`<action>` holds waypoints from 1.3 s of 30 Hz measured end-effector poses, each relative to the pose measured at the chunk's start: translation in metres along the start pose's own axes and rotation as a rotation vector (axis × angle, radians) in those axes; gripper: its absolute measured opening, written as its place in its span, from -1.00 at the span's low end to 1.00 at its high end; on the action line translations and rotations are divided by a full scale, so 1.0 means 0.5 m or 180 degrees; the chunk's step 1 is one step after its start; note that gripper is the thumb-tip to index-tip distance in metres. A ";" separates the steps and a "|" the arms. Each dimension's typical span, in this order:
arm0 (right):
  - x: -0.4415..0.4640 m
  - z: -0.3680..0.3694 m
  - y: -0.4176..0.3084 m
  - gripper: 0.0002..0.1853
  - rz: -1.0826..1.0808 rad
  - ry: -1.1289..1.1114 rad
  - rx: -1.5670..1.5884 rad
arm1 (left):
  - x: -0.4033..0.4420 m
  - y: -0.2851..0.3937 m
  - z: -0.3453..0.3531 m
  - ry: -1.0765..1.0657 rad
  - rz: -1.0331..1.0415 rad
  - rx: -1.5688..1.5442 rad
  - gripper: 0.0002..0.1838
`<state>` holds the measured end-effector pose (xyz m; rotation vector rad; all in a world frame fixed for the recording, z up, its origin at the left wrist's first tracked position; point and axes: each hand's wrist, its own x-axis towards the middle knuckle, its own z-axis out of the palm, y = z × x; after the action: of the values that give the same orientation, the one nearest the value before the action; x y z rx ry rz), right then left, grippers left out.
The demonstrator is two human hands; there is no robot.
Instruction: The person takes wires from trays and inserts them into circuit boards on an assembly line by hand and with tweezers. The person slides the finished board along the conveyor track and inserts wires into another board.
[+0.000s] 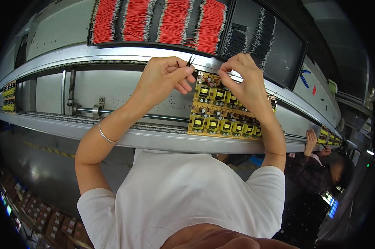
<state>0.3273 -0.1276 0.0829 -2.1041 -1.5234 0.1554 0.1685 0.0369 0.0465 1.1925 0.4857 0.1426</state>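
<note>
Left hand [166, 78] pinching black wires [190, 62], tips up. Right hand [245, 79], just beside, closed on what looks like one wire [213, 74]; board [220, 134] just under that pinch. I'd hold black wires clear, grip near wire's end, go gently.

Gap, one: narrow, between left hand [166, 75] and right hand [244, 79], above the far-left corner of the circuit-board panel [220, 108]; black wires [190, 61] jut into it from the left fingers. Passage, one: conveyor bed [125, 89] left of the panel, open from above beyond the left forearm; round bar [154, 117] and clamp [97, 111] obstruct its near side. Obstacles, further: right forearm, over the panel's right part; wire trays [287, 45] behind the far rail [113, 54]; a co-worker's hand [310, 141], well right.
</note>
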 end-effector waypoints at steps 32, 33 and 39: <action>0.005 0.027 -0.075 -0.86 -0.0262 -0.0307 0.0633 | -0.025 -0.025 0.022 -0.0537 0.0050 0.0053 -0.87; 0.005 0.030 -0.075 -0.88 -0.0293 -0.0243 0.0715 | -0.029 -0.022 0.025 -0.0511 0.0047 0.0115 -0.87; 0.018 -0.001 -0.067 -0.91 -0.0153 0.0035 0.1201 | -0.035 -0.014 0.033 -0.0408 0.0038 0.0272 -0.87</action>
<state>0.3022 -0.1123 0.1010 -1.7663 -1.4101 0.3817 0.1591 0.0139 0.0496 1.2796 0.3752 0.0557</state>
